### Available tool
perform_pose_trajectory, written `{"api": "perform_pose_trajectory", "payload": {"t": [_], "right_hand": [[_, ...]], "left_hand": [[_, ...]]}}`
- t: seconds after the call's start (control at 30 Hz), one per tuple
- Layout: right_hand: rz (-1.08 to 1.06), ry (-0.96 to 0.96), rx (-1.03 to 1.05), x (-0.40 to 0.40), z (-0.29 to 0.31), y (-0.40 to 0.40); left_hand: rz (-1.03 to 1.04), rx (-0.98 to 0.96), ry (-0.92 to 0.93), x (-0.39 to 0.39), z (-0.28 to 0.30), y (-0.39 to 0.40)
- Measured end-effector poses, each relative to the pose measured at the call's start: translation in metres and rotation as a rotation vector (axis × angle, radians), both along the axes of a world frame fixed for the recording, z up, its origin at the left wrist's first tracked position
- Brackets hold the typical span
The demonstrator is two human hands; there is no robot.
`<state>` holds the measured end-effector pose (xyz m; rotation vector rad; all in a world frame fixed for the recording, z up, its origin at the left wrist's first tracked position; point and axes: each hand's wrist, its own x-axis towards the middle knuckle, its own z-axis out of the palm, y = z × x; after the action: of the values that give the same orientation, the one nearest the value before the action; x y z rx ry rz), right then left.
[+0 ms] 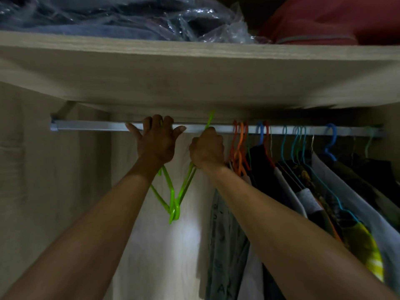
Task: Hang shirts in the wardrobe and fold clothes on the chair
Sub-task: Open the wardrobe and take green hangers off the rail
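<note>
A wardrobe interior, seen from below a wide wooden shelf (pixel 194 68) that spans the view. Under it runs a pale metal rail (pixel 91 127), bare on its left part. On its right part, shirts and other clothes (pixel 324 191) hang close together on orange, blue and teal hangers (pixel 240 148).

Two bare arms reach up to the rail's middle. Empty green hangers (pixel 175 198) dangle between them, their lower corners touching.

The step in hand looks like lifting empty hangers off the rail. To do it well, each hook should be raised clear of the rail before being drawn away, and the two frames kept from tangling.

The left hand (pixel 157 139) is raised, its back to the camera, fingers curled over the rail and a green hook, thumb splayed. The right hand (pixel 206 148) is closed tight around another green hanger's neck, its hook (pixel 210 119) tilted above the rail.
</note>
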<state>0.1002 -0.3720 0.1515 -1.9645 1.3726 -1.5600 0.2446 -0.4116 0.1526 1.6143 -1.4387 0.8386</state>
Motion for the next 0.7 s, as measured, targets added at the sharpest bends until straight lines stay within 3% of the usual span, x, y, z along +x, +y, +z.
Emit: {"api": "perform_pose_trajectory", "payload": {"t": [0.23,0.47,0.7], "right_hand": [[-0.038,-0.114,-0.145,-0.012,0.000,0.004],[-0.136,0.110,-0.041,-0.034,0.003,0.007],[-0.042,-0.036,0.094,-0.003,-0.013,-0.001]], "left_hand": [[0.008,-0.006,-0.027,0.002,0.000,0.001],[0.020,0.000,-0.035,0.004,0.002,0.003],[0.028,0.021,-0.048,0.002,0.002,0.004]]}}
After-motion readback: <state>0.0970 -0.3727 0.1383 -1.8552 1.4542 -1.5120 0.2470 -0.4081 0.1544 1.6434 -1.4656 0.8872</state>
